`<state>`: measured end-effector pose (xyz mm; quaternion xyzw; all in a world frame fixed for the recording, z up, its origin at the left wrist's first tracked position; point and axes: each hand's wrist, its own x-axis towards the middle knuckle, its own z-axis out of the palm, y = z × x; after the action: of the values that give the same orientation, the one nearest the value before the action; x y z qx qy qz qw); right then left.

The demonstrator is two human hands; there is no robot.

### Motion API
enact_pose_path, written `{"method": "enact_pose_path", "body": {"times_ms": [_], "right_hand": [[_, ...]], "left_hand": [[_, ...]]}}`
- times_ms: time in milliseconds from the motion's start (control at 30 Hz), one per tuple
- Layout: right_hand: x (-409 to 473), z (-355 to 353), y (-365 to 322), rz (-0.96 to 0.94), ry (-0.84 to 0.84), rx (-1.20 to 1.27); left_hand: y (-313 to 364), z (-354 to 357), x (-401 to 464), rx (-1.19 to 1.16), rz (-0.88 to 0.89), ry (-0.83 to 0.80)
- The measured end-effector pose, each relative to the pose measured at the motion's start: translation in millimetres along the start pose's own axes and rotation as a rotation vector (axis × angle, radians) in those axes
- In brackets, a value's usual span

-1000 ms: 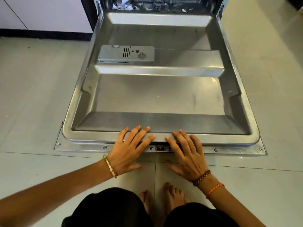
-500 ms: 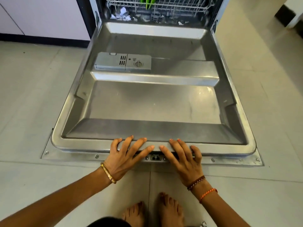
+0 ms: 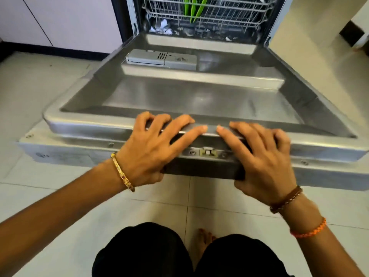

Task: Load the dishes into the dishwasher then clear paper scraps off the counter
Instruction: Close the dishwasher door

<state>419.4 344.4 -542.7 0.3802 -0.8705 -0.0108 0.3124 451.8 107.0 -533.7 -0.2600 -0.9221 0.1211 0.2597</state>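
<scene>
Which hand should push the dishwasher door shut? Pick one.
Neither has a clear edge, so use both: the left hand and right hand grip the dishwasher door front edge, either side of the latch.

Tiled floor (image 3: 50, 92), white cabinets (image 3: 65, 19) behind

Two bare hands: left hand (image 3: 147, 150), right hand (image 3: 263, 158). One open stainless steel dishwasher door (image 3: 199, 98), one grey detergent dispenser (image 3: 161, 59), one wire rack (image 3: 207, 13). Three bracelets; approx. two green utensils (image 3: 192, 9).
</scene>
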Motion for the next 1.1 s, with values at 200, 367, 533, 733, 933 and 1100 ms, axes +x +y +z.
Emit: {"method": "enact_pose_path", "body": {"times_ms": [200, 367, 533, 733, 933, 1100], "right_hand": [[44.8, -48.8, 35.2, 0.024, 0.141, 0.036], [78.1, -77.8, 61.5, 0.054, 0.371, 0.157], [116.7, -90.3, 99.2, 0.011, 0.632, 0.104], [194.3, -74.0, 146.4, 0.089, 0.881, 0.050], [269.6, -73.4, 198.3, 0.084, 0.947, -0.139], [329.9, -79.5, 239.3, 0.081, 0.912, -0.235]], "left_hand": [[-47.3, -62.7, 46.1, -0.018, 0.014, -0.026], [-84.2, -97.9, 68.8, -0.070, 0.017, 0.272], [-115.4, -115.2, 97.0, -0.203, -0.057, 0.550], [-168.1, -117.4, 153.9, -0.286, -0.167, 0.680], [-208.7, -113.2, 213.5, -0.064, -0.258, 0.835], [-243.5, -113.2, 270.5, -0.005, -0.346, 0.864]]}}
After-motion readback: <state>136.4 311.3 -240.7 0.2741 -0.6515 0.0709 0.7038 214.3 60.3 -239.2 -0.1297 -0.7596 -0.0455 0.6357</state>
